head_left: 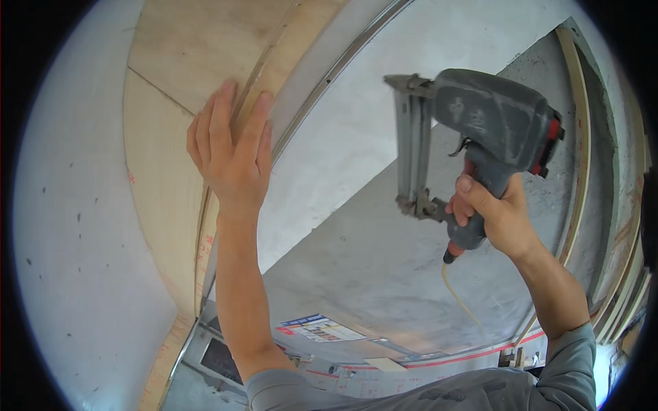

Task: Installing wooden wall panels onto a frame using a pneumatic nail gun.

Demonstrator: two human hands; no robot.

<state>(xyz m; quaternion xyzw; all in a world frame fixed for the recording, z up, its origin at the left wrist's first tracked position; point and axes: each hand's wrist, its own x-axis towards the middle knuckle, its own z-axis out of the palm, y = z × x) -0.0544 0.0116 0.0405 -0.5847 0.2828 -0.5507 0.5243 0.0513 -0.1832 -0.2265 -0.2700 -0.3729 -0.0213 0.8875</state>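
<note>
My left hand [229,154] rests with outstretched fingers on a pale plywood strip [301,41] along the edge of a wooden panel [192,41], its fingertips by a long seam. My right hand [500,212] grips a dark grey nail gun [490,116] by its handle, a finger below the trigger. The gun is held up to the right of my left hand, its nose pointing left, apart from the wood. A thin pale hose [449,284] runs down from the handle's base.
A metal trim [329,79] runs beside the plywood. Beyond are grey and white surfaces [329,233], a printed sheet [322,329] low down, timber battens [576,137] on the right and more boards [624,308] at the lower right. A white panel [75,226] fills the left.
</note>
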